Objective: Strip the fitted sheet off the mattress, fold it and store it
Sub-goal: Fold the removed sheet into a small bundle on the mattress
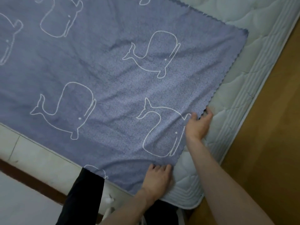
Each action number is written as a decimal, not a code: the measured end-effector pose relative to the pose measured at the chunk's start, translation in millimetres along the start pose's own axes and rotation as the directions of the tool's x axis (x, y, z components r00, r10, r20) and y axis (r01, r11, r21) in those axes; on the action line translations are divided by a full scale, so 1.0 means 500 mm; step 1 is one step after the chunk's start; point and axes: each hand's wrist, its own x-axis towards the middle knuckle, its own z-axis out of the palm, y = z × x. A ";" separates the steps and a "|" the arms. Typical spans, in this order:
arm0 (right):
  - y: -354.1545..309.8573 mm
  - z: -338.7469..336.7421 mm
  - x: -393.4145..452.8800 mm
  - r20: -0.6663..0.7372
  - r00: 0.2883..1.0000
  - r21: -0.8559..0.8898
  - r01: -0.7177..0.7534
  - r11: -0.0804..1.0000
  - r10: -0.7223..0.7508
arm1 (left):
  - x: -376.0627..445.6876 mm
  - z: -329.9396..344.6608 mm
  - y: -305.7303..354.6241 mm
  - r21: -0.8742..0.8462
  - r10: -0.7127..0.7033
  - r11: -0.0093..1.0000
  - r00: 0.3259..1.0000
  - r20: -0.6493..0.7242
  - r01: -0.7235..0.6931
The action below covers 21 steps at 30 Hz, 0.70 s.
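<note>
A blue sheet printed with white whale outlines lies spread over a pale quilted mattress. Its scalloped right edge runs diagonally from top centre down to the near corner. My right hand pinches that scalloped edge, thumb on top of the cloth and fingers under it. At the sheet's near corner my left hand grips the fabric, fingers curled over the bunched edge. The bare mattress shows to the right of the sheet and at the near corner.
A wooden floor runs along the mattress's right side. A pale wall or ledge with a dark brown strip lies at lower left. My dark trouser leg stands against the mattress's near edge.
</note>
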 end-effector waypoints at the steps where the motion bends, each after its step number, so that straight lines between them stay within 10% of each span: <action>1: -0.011 0.002 -0.002 -0.040 0.998 -0.005 -0.049 0.999 0.049 | 0.003 -0.010 -0.008 -0.036 0.048 0.998 0.997 -0.066 -0.050; 3: -0.043 0.014 -0.008 -0.162 0.985 -0.110 -0.068 0.992 0.050 | 0.020 -0.052 -0.061 -0.118 0.092 0.986 0.971 -0.220 -0.120; 5: -0.097 0.049 -0.034 -0.214 0.934 -0.326 0.209 0.922 -0.287 | 0.069 -0.108 -0.166 -0.142 -0.063 0.990 0.908 -0.415 0.004; 8: -0.183 0.190 -0.103 0.361 0.545 -0.336 0.833 0.440 -0.757 | 0.172 -0.207 -0.381 -0.316 -0.555 0.832 0.688 -0.468 0.456; 11: -0.212 0.345 -0.158 0.829 0.123 -0.187 0.980 -0.063 -0.545 | 0.245 -0.261 -0.565 -0.321 -0.709 0.703 0.594 -0.379 0.634; 14: -0.220 0.401 -0.074 0.905 -0.057 -0.090 0.943 -0.320 -0.421 | 0.287 -0.287 -0.679 -0.092 -0.530 0.831 0.729 -0.432 0.549; 16: -0.248 0.372 0.064 0.801 0.140 -0.301 0.935 -0.189 -0.582 | 0.326 -0.313 -0.729 0.036 -0.338 0.921 0.841 -0.423 0.388; 19: -0.300 0.254 0.284 0.252 0.741 -0.733 0.566 0.377 -0.622 | 0.408 -0.355 -0.759 0.267 -0.017 0.954 0.915 -0.403 0.135; 21: -0.336 0.196 0.333 0.001 0.893 -0.739 0.305 0.601 -0.451 | 0.479 -0.392 -0.754 0.345 0.119 0.938 0.919 -0.377 0.020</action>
